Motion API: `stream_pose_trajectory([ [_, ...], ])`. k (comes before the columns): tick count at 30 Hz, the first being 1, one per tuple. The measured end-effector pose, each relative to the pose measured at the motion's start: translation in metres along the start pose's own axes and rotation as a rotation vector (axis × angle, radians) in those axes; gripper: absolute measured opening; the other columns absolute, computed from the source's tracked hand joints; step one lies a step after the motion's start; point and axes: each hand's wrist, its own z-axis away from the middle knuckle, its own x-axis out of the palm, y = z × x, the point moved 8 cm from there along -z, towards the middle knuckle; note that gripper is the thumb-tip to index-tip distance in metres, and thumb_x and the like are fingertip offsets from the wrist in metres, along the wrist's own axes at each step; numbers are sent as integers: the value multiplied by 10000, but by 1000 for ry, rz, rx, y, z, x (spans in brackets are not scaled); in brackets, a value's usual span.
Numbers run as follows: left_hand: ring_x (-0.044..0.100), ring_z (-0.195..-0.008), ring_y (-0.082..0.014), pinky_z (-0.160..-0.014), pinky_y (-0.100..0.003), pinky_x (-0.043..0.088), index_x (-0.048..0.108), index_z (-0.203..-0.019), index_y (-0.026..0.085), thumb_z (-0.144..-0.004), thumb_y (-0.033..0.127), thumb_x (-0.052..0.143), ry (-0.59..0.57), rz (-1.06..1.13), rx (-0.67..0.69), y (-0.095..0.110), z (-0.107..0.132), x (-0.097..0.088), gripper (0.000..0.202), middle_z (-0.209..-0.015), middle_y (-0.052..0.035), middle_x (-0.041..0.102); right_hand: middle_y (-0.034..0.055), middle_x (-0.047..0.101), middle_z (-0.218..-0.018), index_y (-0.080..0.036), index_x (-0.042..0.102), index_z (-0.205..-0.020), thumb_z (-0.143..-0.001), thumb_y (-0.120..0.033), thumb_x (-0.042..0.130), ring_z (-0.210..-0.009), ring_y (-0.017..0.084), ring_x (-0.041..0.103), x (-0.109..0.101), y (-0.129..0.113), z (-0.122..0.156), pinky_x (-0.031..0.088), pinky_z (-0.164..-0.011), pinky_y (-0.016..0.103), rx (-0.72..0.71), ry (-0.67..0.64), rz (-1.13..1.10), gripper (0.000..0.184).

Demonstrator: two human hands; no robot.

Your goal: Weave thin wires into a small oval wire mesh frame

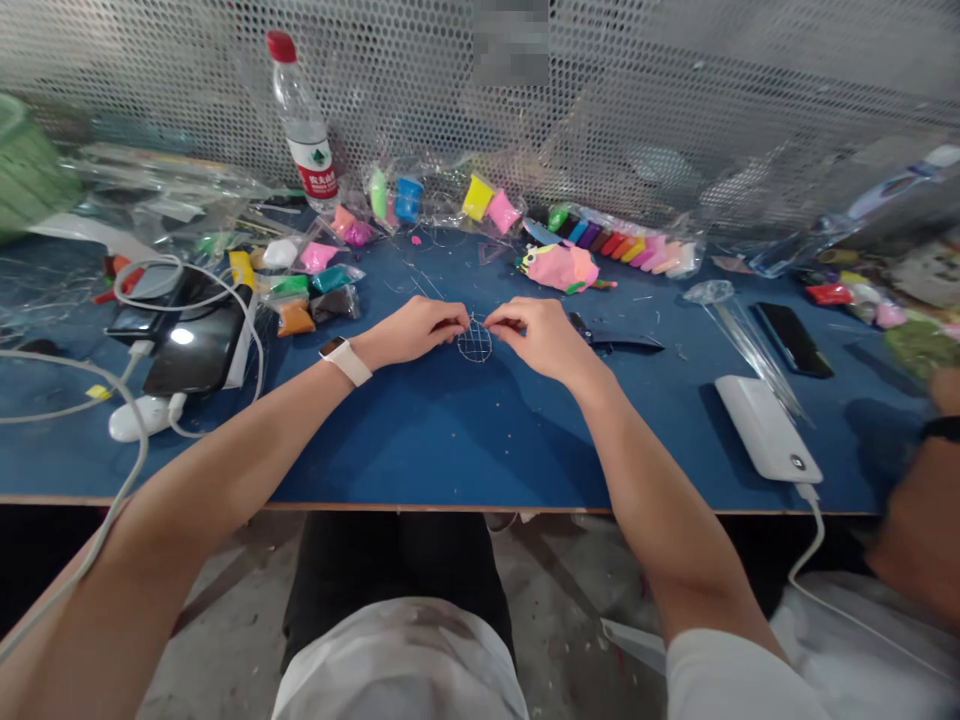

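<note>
Between my two hands, just above the blue table [420,450], is a small round wire mesh [474,345] with a thin rim and crossed wires. My left hand [427,328], below a white-banded watch, pinches its upper left edge. On the upper right side, my right hand [536,335] is closed with thumb and finger together at the rim. The exact grip of the fingertips is too small to make out. Beyond my right hand lies a pink clay figure [562,268] with green and yellow parts. A dark-handled tool [622,342] rests right of that hand.
At the back stand a red-capped water bottle [311,150] and bags of coloured clay [637,245]. Phones [199,345] and white cables lie left. A white power bank [769,428], a dark phone [793,340] and clear strips [750,345] lie right, near another person's arm [922,500].
</note>
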Motion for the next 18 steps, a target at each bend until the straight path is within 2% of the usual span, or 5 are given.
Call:
stream_pose_trajectory([
  [12, 774, -798, -162, -793, -287, 525, 749, -1069, 216, -1006, 119, 567, -37, -9, 25, -5, -9, 0, 216, -874, -17, 819, 77, 866, -950, -223, 888, -1027, -1006, -191, 689, -837, 259, 787, 0, 3, -1, 610, -837, 435, 36, 12, -5, 203],
  [18, 764, -838, -172, -817, -290, 546, 820, -1030, 221, -1043, 254, 649, 8, -15, 12, -15, -14, -3, 174, -938, -43, 841, 79, 880, -968, -224, 888, -1035, -1007, -180, 682, -873, 272, 812, -2, -1, -2, 623, -876, 444, 51, -1, 7, 212],
])
